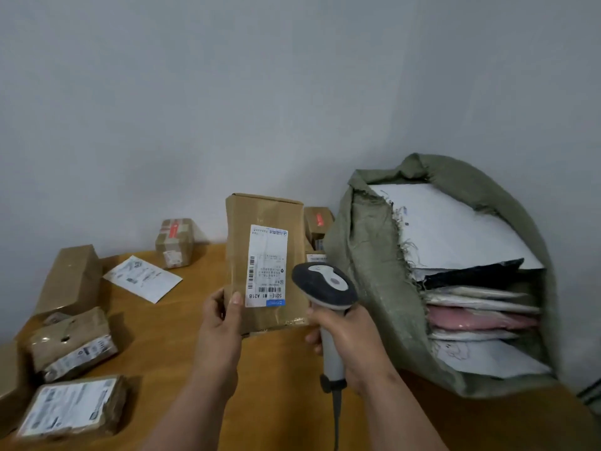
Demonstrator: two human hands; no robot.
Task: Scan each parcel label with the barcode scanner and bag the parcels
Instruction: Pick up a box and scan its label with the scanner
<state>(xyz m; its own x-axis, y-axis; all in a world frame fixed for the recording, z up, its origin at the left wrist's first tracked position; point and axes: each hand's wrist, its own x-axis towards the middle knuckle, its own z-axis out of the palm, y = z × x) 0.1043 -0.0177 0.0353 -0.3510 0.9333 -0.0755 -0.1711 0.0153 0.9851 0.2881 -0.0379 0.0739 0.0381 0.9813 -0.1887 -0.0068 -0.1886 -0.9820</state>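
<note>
One tall brown cardboard parcel (265, 255) held upright above the wooden bench (182, 346), white shipping label (267, 266) facing the camera. Left hand (218, 333) has its grip on the parcel's lower left edge, thumb on the front beside the label. Right hand (349, 343) clenched round the handle of a grey-and-white barcode scanner (327, 289), head just beside the label's lower right corner, cable hanging down. To the right, an open green woven sack (367, 255) lies on the bench, stacked with flat white, black and pink mailers (478, 307). To the left, several brown taped parcels (70, 346) and a flat white envelope (143, 278) rest on the bench.
</note>
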